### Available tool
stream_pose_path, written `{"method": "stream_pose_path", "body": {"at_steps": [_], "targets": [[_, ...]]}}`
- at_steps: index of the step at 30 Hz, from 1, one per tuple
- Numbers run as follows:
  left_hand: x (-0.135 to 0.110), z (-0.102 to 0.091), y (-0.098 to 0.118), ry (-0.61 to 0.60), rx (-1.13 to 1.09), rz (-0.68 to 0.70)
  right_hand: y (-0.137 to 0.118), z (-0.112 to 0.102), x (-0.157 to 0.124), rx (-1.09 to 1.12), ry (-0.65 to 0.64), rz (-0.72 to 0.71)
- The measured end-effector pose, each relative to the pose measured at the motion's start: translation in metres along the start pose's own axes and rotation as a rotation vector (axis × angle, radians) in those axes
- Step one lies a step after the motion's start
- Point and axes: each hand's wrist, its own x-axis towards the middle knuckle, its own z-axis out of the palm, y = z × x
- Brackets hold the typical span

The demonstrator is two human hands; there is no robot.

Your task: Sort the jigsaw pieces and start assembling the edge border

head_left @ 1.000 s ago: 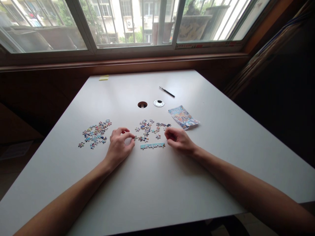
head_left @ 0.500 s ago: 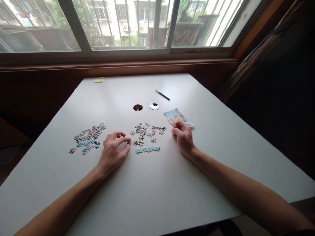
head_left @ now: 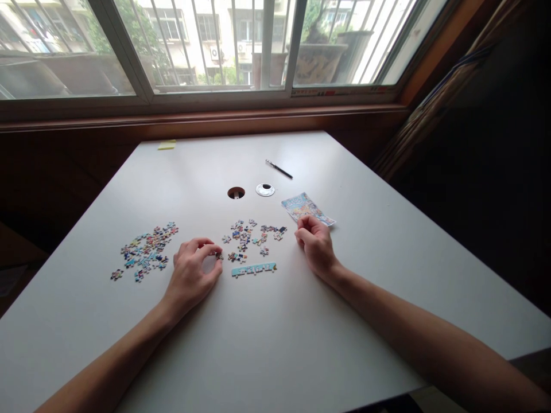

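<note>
My left hand (head_left: 194, 269) rests on the table with thumb and fingertips closed around a small puzzle piece (head_left: 219, 256). Just right of it lies a loose cluster of jigsaw pieces (head_left: 241, 235). Below that cluster is a joined light-blue strip of puzzle pieces (head_left: 253, 269). A larger pile of loose pieces (head_left: 148, 249) spreads out left of the hand. My right hand (head_left: 316, 244) is closed, its fingers curled at the near edge of a colourful picture card (head_left: 305, 206); whatever they may hold is hidden.
The white table (head_left: 267, 338) has a round cable hole (head_left: 236, 193) with its silver cover (head_left: 265, 190) beside it. Behind them lies a black pen (head_left: 279, 169). A yellow sticky note (head_left: 167, 145) is at the far left edge, below the barred window.
The view has tilted slightly, shifting everything a little down and left. My left hand keeps its pinch on the piece, and my right hand stays closed beside the card.
</note>
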Motion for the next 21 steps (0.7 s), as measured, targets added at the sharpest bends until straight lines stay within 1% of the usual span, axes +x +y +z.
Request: {"method": "stream_pose_path", "body": {"at_steps": [21], "targets": [[0.0015, -0.0025, 0.0039, -0.016, -0.02, -0.027, 0.0004, -0.0009, -0.0019, -0.055, -0.042, -0.017]]}}
